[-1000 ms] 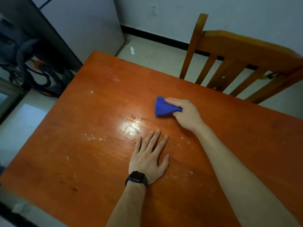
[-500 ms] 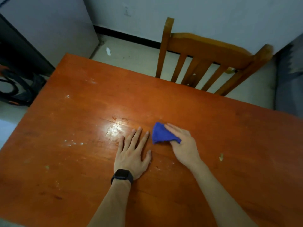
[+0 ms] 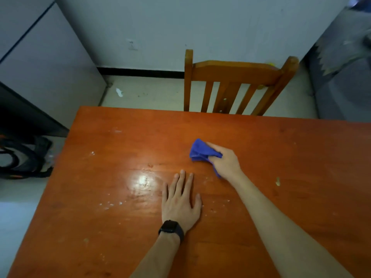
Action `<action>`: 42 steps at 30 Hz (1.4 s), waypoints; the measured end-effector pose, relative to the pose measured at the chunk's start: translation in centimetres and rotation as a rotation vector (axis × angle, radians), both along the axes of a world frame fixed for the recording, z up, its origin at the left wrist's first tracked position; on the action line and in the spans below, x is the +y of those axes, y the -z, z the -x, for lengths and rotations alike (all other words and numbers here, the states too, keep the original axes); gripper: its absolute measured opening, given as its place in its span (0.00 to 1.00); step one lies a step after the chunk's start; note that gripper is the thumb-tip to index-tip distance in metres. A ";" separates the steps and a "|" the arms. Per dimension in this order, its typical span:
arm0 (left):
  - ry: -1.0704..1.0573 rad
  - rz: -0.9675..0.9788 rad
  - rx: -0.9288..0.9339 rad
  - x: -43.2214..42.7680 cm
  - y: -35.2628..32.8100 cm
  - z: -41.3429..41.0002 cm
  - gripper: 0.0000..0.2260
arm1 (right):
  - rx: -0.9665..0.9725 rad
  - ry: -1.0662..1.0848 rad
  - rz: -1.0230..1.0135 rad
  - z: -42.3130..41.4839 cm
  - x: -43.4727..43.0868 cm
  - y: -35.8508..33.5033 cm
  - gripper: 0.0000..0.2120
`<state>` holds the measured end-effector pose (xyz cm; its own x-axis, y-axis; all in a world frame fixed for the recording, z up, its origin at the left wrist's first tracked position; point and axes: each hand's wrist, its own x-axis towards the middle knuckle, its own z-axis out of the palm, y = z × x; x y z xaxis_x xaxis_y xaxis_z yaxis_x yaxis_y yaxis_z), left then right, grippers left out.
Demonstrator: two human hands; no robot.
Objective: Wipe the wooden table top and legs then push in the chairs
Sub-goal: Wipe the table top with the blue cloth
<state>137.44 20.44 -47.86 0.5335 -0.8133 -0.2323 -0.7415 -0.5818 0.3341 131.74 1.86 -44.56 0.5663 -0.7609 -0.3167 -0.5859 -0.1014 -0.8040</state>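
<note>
Gripping the bunched cloth in the right hand, mid-table; left hand is lying flat, bracing. White specks are sitting to the left, past the left hand, so probably sweeping that way next.

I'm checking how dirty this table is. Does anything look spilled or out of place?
Yes: white specks dot the table left of the left hand, a pale crumb lies right of the right hand, and a white scrap litters the floor.
</note>
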 end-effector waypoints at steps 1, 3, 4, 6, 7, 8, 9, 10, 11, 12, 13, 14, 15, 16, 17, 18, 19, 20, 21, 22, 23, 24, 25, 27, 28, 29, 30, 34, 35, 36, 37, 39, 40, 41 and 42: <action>0.049 0.011 0.006 0.1 -0.7 -1.0 0.27 | -0.011 0.072 -0.005 0.4 -0.8 -0.7 0.22; 0.153 0.060 -0.008 -0.4 -2.0 -4.7 0.25 | 0.061 0.296 0.144 1.9 -3.1 -1.2 0.22; 0.175 0.097 -0.030 -0.8 -2.4 -7.0 0.24 | 0.164 0.398 0.239 2.5 -4.2 -1.0 0.23; 0.173 0.111 -0.090 -1.2 -2.5 -12.0 0.25 | 0.438 0.499 0.317 2.1 -4.1 -0.1 0.26; 0.160 0.085 -0.110 -1.1 -2.0 -14.3 0.26 | 0.506 0.522 0.342 0.9 -3.1 0.6 0.28; 0.149 0.049 -0.125 -0.9 -1.2 -16.4 0.28 | 0.508 0.525 0.386 -0.8 -1.5 1.3 0.29; 0.145 0.006 -0.134 -0.6 -0.4 -18.1 0.28 | 0.471 0.486 0.437 -2.8 0.6 1.9 0.30; 0.153 -0.036 -0.130 -0.2 0.3 -19.3 0.29 | 0.414 0.399 0.478 -5.1 3.0 2.7 0.30; 0.167 -0.067 -0.116 0.0 0.9 -20.0 0.29 | 0.367 0.279 0.494 -7.2 5.6 3.2 0.31; 0.178 -0.090 -0.097 0.2 1.3 -20.3 0.29 | 0.330 0.157 0.483 -8.7 7.9 3.4 0.30; 0.188 -0.110 -0.075 0.3 1.6 -20.4 0.29 | 0.264 0.071 0.450 -9.4 9.0 3.3 0.28; 0.202 -0.129 -0.053 0.1 1.6 -20.4 0.29 | 0.176 0.046 0.376 -9.6 8.6 2.4 0.25; 0.216 -0.151 -0.036 0.0 1.6 -20.4 0.29 | 0.133 0.046 0.321 -9.0 6.9 1.7 0.23; 0.225 -0.165 -0.028 -0.1 1.5 -20.5 0.29 | 0.136 0.084 0.292 -8.1 4.6 1.0 0.21; 0.233 -0.174 -0.028 -0.2 1.3 -20.5 0.29 | 0.182 0.163 0.316 -7.0 2.1 0.7 0.21; 0.241 -0.182 -0.026 -0.2 1.2 -20.5 0.29 | 0.232 0.288 0.341 -5.5 -0.5 0.6 0.22; 0.244 -0.191 -0.021 -0.2 1.3 -20.4 0.29 | 0.315 0.413 0.364 -4.2 -2.5 0.6 0.23; 0.245 -0.198 -0.014 -0.2 1.3 -20.2 0.30 | 0.411 0.508 0.354 -3.5 -3.4 0.9 0.25; 0.246 -0.203 -0.007 -0.2 1.3 -20.2 0.30 | 0.501 0.561 0.339 -3.6 -3.5 1.2 0.27; 0.245 -0.207 -0.001 -0.4 1.3 -20.2 0.30 | 0.562 0.565 0.360 -4.3 -2.7 1.6 0.28; 0.248 -0.214 0.001 -0.6 1.1 -20.3 0.30 | 0.588 0.520 0.429 -5.4 -1.4 2.0 0.30; 0.254 -0.222 0.003 -0.9 1.0 -20.5 0.30 | 0.564 0.442 0.486 -6.7 0.0 2.2 0.30; 0.258 -0.236 0.013 -1.0 0.8 -20.7 0.29 | 0.511 0.315 0.510 -8.1 1.6 2.5 0.31; 0.258 -0.258 0.044 -0.9 0.4 -20.8 0.29 | 0.381 -0.007 0.484 -10.6 5.0 2.5 0.29; 0.254 -0.255 0.049 -0.8 0.4 -20.7 0.29 | 0.312 -0.139 0.439 -11.0 5.8 2.3 0.27; 0.252 -0.256 0.049 -0.7 0.4 -20.6 0.29 | 0.237 -0.234 0.431 -10.9 5.3 1.7 0.25; 0.254 -0.261 0.048 -0.8 0.4 -20.6 0.29 | 0.188 -0.233 0.408 -10.2 3.7 1.2 0.22; 0.267 -0.264 0.033 -1.0 0.7 -20.4 0.29 | 0.392 0.438 0.423 -6.3 -6.5 1.4 0.22; 0.264 -0.264 0.035 -1.0 0.7 -20.4 0.29 | 0.497 0.551 0.410 -6.1 -7.4 1.8 0.26; 0.263 -0.263 0.033 -1.1 0.8 -20.5 0.29 | 0.536 0.589 0.421 -6.9 -7.0 2.2 0.29; 0.264 -0.262 0.029 -1.1 0.7 -20.6 0.29 | 0.517 0.545 0.466 -8.0 -5.7 2.8 0.31; 0.263 -0.266 0.034 -1.0 0.8 -20.8 0.29 | 0.392 0.343 0.504 -10.6 -1.2 3.2 0.31; 0.258 -0.268 0.046 -0.9 0.9 -20.9 0.29 | 0.329 0.217 0.474 -11.3 1.4 3.4 0.31; 0.257 -0.272 0.057 -0.8 0.9 -21.0 0.29 | 0.283 0.081 0.438 -11.7 4.1 3.2 0.30; 0.257 -0.277 0.064 -0.8 0.8 -21.0 0.30 | 0.232 -0.039 0.385 -11.5 6.3 2.9 0.29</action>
<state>158.44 19.64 -48.70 0.2973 -0.8204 -0.4885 -0.8580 -0.4540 0.2403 143.26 8.18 -47.47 0.5446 -0.8274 -0.1371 -0.7360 -0.3931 -0.5512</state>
